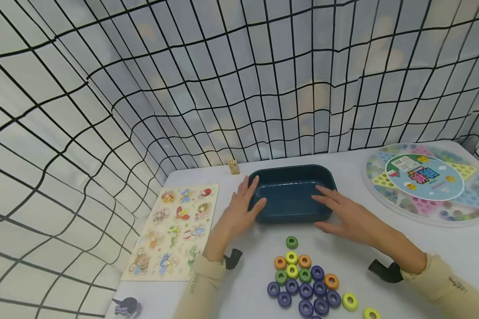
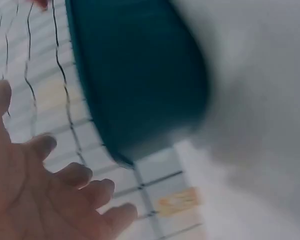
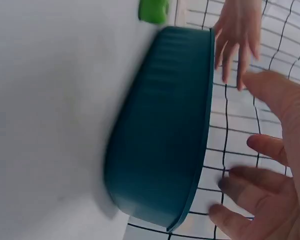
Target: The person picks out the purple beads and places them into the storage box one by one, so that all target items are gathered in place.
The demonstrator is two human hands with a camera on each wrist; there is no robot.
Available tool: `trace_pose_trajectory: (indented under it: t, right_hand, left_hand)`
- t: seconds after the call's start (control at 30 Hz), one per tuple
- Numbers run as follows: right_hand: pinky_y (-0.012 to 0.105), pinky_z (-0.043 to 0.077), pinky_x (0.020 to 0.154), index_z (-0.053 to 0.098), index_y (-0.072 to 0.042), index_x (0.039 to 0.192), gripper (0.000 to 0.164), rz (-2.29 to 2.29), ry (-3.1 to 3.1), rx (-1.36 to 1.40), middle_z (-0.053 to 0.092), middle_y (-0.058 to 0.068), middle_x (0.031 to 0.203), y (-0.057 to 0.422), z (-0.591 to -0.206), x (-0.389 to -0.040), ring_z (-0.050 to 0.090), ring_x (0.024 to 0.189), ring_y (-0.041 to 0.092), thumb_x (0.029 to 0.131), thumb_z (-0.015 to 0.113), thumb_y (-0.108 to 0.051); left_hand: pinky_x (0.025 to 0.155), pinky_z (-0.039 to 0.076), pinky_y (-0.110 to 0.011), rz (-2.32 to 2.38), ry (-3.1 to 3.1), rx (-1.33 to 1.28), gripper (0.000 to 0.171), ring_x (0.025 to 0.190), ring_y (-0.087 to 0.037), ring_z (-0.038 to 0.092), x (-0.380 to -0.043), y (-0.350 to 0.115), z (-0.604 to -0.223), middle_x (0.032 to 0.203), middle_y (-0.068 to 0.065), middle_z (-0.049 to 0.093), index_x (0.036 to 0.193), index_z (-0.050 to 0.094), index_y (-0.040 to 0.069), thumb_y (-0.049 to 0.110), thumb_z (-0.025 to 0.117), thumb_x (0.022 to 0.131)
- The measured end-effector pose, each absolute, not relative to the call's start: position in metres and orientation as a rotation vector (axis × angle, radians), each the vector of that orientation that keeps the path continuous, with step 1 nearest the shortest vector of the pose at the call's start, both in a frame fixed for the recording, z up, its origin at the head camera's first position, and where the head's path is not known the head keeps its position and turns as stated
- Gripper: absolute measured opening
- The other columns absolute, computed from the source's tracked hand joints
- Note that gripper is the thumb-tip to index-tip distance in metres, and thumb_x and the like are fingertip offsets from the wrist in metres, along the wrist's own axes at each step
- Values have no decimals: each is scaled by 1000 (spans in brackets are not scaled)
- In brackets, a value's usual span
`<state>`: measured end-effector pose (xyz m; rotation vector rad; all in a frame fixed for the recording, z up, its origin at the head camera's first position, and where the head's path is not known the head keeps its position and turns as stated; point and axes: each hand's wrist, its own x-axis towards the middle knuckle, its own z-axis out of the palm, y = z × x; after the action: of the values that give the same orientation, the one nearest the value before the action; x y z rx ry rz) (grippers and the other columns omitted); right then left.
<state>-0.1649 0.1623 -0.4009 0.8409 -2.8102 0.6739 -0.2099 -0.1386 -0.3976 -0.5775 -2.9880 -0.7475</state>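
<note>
A dark teal rectangular tray (image 1: 287,218) with rounded corners sits on the white table, nothing visible inside it. My left hand (image 1: 239,210) is at its left end, fingers spread and straight; in the left wrist view the hand (image 2: 55,195) appears apart from the tray wall (image 2: 140,75). At the right end my right hand (image 1: 345,217) reaches over the rim with loosely extended fingers. The right wrist view shows that hand (image 3: 270,180) beside the tray (image 3: 160,125), holding nothing. Toward the front lie several wooden rings, among them a green ring (image 1: 292,242) and a purple ring (image 1: 306,290).
A cream board of insect pictures (image 1: 173,232) lies at left. A round plastic case of colourful beads (image 1: 429,181) stands at right. Behind the tray is a small tan block (image 1: 233,167). A dark purple piece (image 1: 128,307) lies front left. Black netting (image 1: 239,88) encloses the table's back and left.
</note>
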Motion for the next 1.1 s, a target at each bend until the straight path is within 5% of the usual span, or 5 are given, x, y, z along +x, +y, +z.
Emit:
trace_pose_trajectory:
  t: [0.2,0.33,0.47,0.67,1.1]
  right_hand:
    - [39,48,85,63,-14,103,33,638,-2571,1033,53,4,119,162,-410,-151,48,112,23,75,72,-29]
    - [33,50,83,63,-16,99,29,638,-2526,1076,52,3,117,157,-407,-144,49,110,19,73,74,-23]
    - [22,50,68,63,-18,101,25,795,-2820,1182,56,-10,97,149,-401,-136,54,85,5,79,69,-28]
    - [22,43,58,63,-20,99,29,939,-3304,1196,52,-15,77,143,-400,-127,48,67,4,77,69,-36]
    - [23,37,56,64,-21,90,18,764,-3311,1251,49,-13,70,133,-409,-123,44,64,4,75,70,-30]
  left_hand:
    - [107,24,-39,-1354,-2872,-346,71,131,-22,26,-230,-158,-425,147,-10,20,146,10,19,54,38,91]
    - [106,25,-37,-1652,-2845,-279,67,132,-20,24,-237,-161,-439,148,-7,19,146,11,19,45,42,93]
    - [101,32,-43,-1814,-2798,-330,59,132,-26,24,-238,-158,-442,148,-10,16,146,10,15,30,40,97]
    - [100,33,-46,-1814,-2821,-422,57,128,-33,29,-219,-145,-409,142,-23,23,143,8,0,11,39,96]
    - [106,24,-41,-1560,-3057,-499,60,129,-22,31,-219,-146,-415,143,-12,30,144,11,11,16,43,94]
